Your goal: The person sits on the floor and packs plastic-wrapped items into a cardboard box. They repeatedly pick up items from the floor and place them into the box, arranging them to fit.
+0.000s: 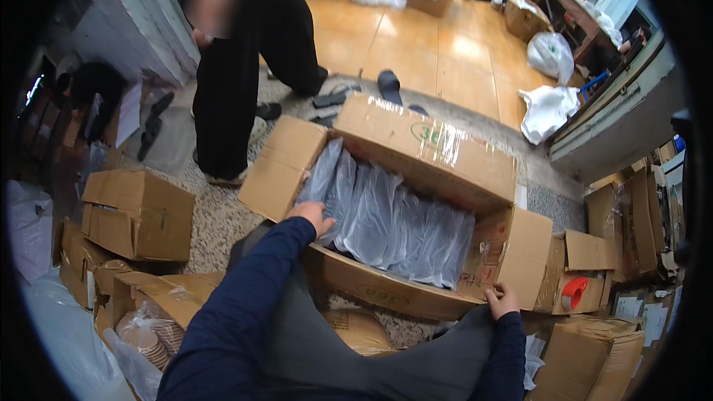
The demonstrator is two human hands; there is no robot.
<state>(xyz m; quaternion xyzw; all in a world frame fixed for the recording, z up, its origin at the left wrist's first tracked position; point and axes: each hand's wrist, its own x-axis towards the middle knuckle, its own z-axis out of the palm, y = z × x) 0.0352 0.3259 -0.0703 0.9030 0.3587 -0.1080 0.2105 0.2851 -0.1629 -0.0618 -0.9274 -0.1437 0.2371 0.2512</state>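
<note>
An open cardboard box lies in front of my knees, its flaps folded outward. Inside stands a row of clear plastic bags with dark grey contents that I cannot make out. My left hand is at the box's left end, fingers apart, touching the leftmost plastic bag. At the near right corner my right hand is closed on the box's rim, beside the right flap.
A person in black trousers stands close at the left. Cardboard cartons crowd the left; more cartons and a red tape roll are at the right. Sandals lie beyond the box; people sit on the tiled floor behind.
</note>
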